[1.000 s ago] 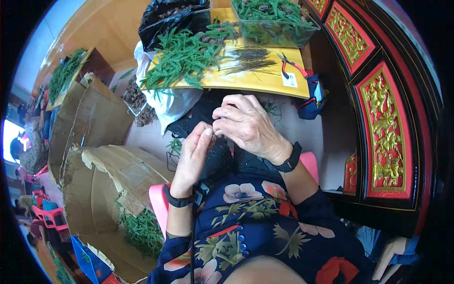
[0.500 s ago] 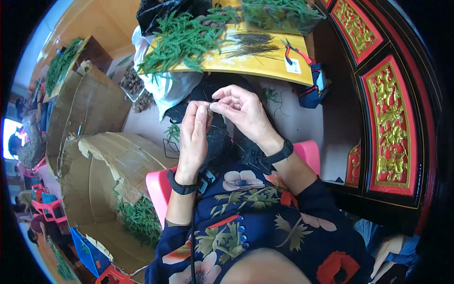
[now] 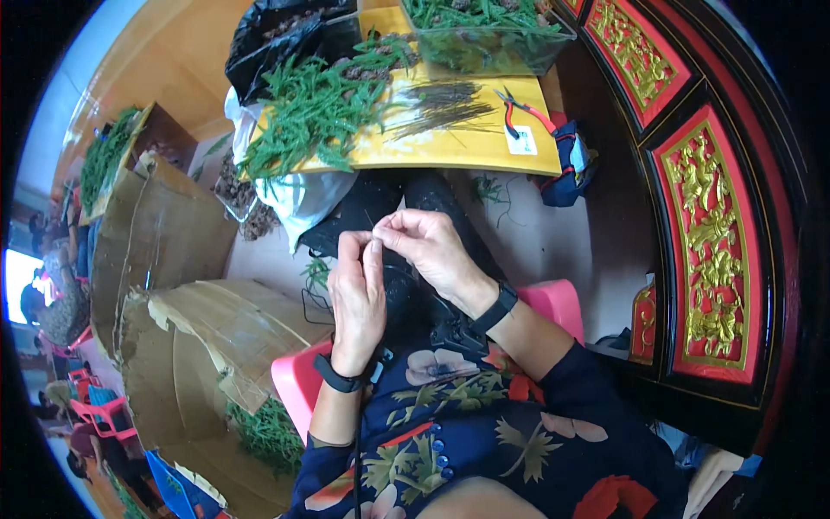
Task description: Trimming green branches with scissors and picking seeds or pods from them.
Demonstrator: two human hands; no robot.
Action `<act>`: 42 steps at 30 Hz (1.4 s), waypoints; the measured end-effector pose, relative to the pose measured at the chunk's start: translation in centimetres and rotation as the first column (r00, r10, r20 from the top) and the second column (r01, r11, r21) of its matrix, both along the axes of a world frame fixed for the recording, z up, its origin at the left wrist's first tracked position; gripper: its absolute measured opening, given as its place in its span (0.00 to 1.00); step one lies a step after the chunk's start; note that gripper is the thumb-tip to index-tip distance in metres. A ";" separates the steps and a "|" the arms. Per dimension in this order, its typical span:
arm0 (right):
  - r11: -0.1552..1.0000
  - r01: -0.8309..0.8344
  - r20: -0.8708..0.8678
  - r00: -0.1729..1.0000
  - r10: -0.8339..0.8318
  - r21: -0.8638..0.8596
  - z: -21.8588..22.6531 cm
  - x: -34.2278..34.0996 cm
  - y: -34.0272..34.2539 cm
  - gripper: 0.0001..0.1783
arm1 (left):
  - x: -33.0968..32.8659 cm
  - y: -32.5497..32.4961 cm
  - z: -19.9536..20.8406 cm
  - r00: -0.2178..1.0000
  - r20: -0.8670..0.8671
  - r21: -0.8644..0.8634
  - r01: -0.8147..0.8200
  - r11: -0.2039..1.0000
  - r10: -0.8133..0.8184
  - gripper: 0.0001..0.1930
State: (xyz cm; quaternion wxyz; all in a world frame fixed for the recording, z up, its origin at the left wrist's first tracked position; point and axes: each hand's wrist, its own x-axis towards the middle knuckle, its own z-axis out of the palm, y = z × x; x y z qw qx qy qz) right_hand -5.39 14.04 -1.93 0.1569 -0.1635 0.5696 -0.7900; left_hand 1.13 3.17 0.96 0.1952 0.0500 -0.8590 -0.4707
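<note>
We see both hands held close together over the dark trousers (image 3: 464, 227), just short of the yellow table (image 3: 432, 158), maybe so the eyes can look straight down on small work. The left hand (image 3: 359, 290) has its thumb and first finger pressed shut, and the right hand (image 3: 437, 251) pinches right beside it, tip to tip. A thin dark strand (image 3: 368, 216) pokes up where they meet, so we think both hands grip it; if anything else is tucked inside, we cannot tell. The table sits close in front, likely so all is easy to reach. Thin dark sticks (image 3: 445, 104) lie in a loose bunch, mostly pointing the same way, which should make it easy to take one. Beside them, the pliers (image 3: 540, 117) rest with their red handles spread toward us, ready to grab. Green sprigs (image 3: 303, 121) are heaped on the left, and the clear tub (image 3: 519, 62) at the back keeps more from spilling. Half a second ago the right fingers were more fanned out; now they are curled in tight. The hands also look lower in our view, but the table has slid down too, so some of that is the head moving.
</note>
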 end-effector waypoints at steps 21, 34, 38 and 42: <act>0.960 0.002 0.558 0.814 0.161 -0.280 -1.3 -3.3 4.3 0.08 | -31.9 -1.4 1.3 0.967 0.250 -0.813 0.186 0.551 0.042 0.19; 0.949 -0.016 0.574 0.793 0.204 -0.315 -1.0 -3.6 4.6 0.09 | -37.5 -3.7 2.2 0.921 0.387 -0.593 0.215 0.776 0.040 0.17; 0.940 -0.040 0.562 0.793 0.236 -0.338 -1.2 -3.4 4.4 0.09 | -36.8 -7.2 3.6 0.998 0.059 -0.064 0.030 0.998 -0.026 0.13; 0.943 -0.038 0.566 0.792 0.229 -0.330 -1.6 -3.1 4.6 0.09 | -34.0 -8.5 5.3 0.976 -0.212 0.449 0.147 0.881 -0.054 0.11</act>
